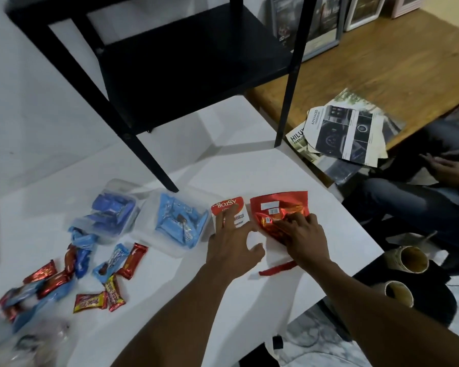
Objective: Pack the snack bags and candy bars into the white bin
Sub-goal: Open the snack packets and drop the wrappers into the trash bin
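My left hand (232, 242) lies spread on the table, its fingertips resting on a red-and-white Astor snack pack (229, 206). Beside it my right hand (302, 235) presses on and grips the crumpled lower edge of a red foil snack bag (278, 207). Both packs appear to sit in a white bin (274, 251) whose edges are hard to make out. Two translucent bins hold blue packets, one at left (109, 210) and one beside it (178, 221). Loose candy bars (109, 271) in red, blue and yellow wrappers lie scattered at the left.
A black metal shelf (175, 62) stands on the white table (157, 313), one leg just behind the bins. A torn red strip (277, 268) lies near my right wrist. Brochures (347, 133) lie on a wooden surface. Another person's hand (448, 168) and two cups (414, 260) are at the right.
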